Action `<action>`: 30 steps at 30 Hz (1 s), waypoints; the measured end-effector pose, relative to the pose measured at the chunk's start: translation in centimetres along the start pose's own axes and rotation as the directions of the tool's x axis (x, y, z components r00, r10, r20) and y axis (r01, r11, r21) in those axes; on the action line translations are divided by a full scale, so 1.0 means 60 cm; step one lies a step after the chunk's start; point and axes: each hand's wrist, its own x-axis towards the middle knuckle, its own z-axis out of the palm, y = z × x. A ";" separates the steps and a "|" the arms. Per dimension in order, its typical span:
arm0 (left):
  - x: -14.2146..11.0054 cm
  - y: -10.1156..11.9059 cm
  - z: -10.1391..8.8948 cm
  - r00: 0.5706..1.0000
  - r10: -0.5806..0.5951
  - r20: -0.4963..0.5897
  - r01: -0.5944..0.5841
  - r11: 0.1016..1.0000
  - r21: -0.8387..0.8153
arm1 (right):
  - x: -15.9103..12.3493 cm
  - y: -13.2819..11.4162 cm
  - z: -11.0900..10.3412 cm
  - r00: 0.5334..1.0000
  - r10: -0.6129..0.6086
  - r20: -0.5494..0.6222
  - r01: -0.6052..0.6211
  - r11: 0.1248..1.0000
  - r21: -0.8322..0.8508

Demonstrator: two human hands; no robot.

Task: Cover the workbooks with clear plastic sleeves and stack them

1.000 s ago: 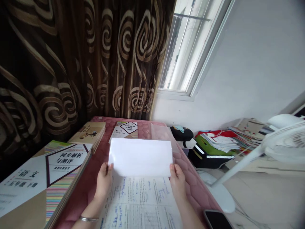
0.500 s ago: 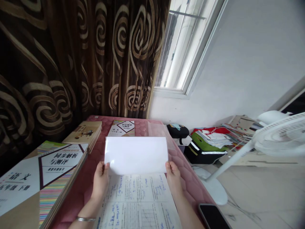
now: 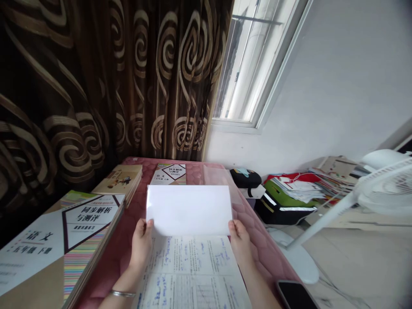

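A large printed sheet with blue handwriting lies on the pink quilted table in front of me. Its far part is folded back toward me, showing a blank white side. My left hand pinches the folded flap at its lower left corner. My right hand pinches the lower right corner. Both hands are closed on the paper's edges, thumbs on top.
A stack of workbooks lies at the left, two more books farther back. A dark phone rests at the table's right edge. A white fan, a bag and piled papers stand on the right. Curtain and window behind.
The folded flap and both hands stay almost where they were; only the view shifted slightly left and back.
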 end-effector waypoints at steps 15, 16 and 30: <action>-0.004 0.004 -0.001 0.999 0.011 0.041 -0.010 1.000 -0.023 | 0.004 0.010 0.001 1.000 -0.007 0.029 0.006 0.999 0.036; -0.004 0.004 -0.001 0.999 0.016 0.044 -0.015 1.000 -0.025 | 0.005 0.011 0.002 0.999 0.001 0.035 -0.002 1.000 0.025; 0.000 0.002 -0.001 0.999 0.046 0.024 -0.046 0.999 0.002 | -0.003 -0.007 -0.002 0.993 0.106 -0.049 -0.103 0.992 0.067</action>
